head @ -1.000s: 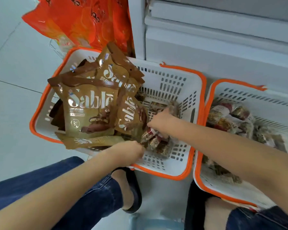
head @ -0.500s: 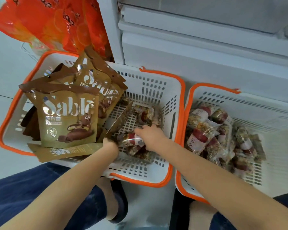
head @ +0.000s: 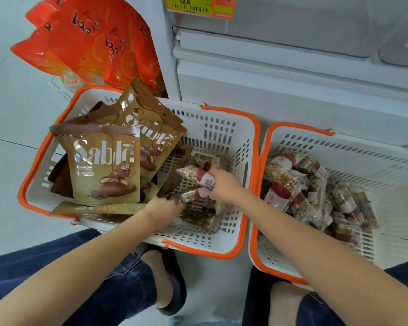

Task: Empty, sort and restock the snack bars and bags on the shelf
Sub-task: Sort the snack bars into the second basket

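My right hand (head: pixel 224 185) clutches two snack bars (head: pixel 199 184) in the left basket (head: pixel 251 161), bound, I judge, for the bars at three o'clock; my left hand (head: pixel 163 209) grips a bar's end

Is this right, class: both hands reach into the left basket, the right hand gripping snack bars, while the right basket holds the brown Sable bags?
One error: the head view shows the Sable bags in the left basket; the right basket holds snack bars. The right hand does grip bars.
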A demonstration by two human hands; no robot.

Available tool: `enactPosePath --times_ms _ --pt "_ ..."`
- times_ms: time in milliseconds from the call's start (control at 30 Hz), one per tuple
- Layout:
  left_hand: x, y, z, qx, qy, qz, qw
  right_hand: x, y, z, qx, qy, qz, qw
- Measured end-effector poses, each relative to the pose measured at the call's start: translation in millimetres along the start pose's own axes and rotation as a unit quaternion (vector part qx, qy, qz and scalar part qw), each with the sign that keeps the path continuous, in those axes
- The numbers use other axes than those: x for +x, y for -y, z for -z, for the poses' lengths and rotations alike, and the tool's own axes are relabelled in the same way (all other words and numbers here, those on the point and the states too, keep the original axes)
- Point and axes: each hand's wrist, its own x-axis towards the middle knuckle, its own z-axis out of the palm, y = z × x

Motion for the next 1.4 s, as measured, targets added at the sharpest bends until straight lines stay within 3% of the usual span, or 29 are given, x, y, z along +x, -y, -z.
enactPosePath --times_ms 100,267,333,433,567,633,700,767,867,967,1100,1200,1267,1333,1400 --pt "-11 0 14 -0.192 -0.042 0.065 0.978 -21 10 27 0.083 -0.03 -0.011 0.996" --pt "-46 -2 69 -0.451 -0.242 0.124 0.85 -82 23 67 0.387 -0.034 -0.045 0.92" --pt "-62 -9 93 -0.498 -0.297 0.141 0.803 -104 20 76 0.456 -0.072 -0.03 0.887" --pt "-73 -28 118 -0.529 -0.374 0.129 0.751 -138 5 87 0.572 -0.149 -0.001 0.807" --pt "-73 -82 155 -0.604 -0.43 0.099 0.664 -179 -33 101 0.652 -0.264 0.049 0.709" --pt "-59 -113 167 -0.629 -0.43 0.074 0.644 -190 -56 106 0.67 -0.322 0.055 0.667" --pt "-38 -140 172 -0.655 -0.397 0.049 0.641 -190 -80 107 0.64 -0.382 0.026 0.666" --pt "-19 -159 171 -0.681 -0.323 0.026 0.657 -184 -98 103 0.583 -0.406 -0.01 0.703" --pt "-8 -164 160 -0.679 -0.218 -0.034 0.7 -175 -116 86 0.489 -0.366 -0.055 0.79" --pt "-5 -132 147 -0.672 -0.231 -0.035 0.703 -165 -120 73 0.444 -0.331 -0.065 0.83" --pt "-12 -71 128 -0.576 -0.24 0.049 0.78 -149 -118 67 0.353 -0.362 -0.07 0.86" --pt "-16 -41 115 -0.462 -0.233 0.076 0.852 -138 -109 62 0.198 -0.476 -0.032 0.856" --pt "-10 -22 104 -0.341 -0.237 0.089 0.905 -128 -100 61 0.111 -0.433 0.001 0.895" --pt "4 -4 94 -0.173 -0.205 0.085 0.96 -117 -91 52 0.017 -0.369 -0.021 0.929" --pt "21 12 85 -0.031 -0.16 0.085 0.983 -109 -81 43 -0.037 -0.403 -0.051 0.913"
